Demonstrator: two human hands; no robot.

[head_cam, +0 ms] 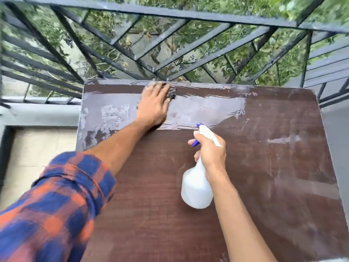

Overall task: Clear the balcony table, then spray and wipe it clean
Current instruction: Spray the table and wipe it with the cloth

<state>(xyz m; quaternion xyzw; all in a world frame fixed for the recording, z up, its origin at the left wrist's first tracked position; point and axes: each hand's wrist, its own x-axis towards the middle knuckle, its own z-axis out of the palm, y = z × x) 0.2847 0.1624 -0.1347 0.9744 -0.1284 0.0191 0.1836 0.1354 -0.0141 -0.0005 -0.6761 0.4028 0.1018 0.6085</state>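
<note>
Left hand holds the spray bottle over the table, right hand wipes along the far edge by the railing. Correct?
Hands are swapped. In the head view the right hand holds the spray bottle over the table, and the left hand wipes along the far edge by the railing.

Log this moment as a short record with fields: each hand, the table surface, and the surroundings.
left hand: flat on a dark cloth, pressed to the table's far edge
right hand: gripping the spray bottle by its neck, nozzle aimed at the far side
table: brown wood grain, wet streaks across the far half, nothing else on it
railing: dark metal bars just beyond the table, foliage behind
</note>
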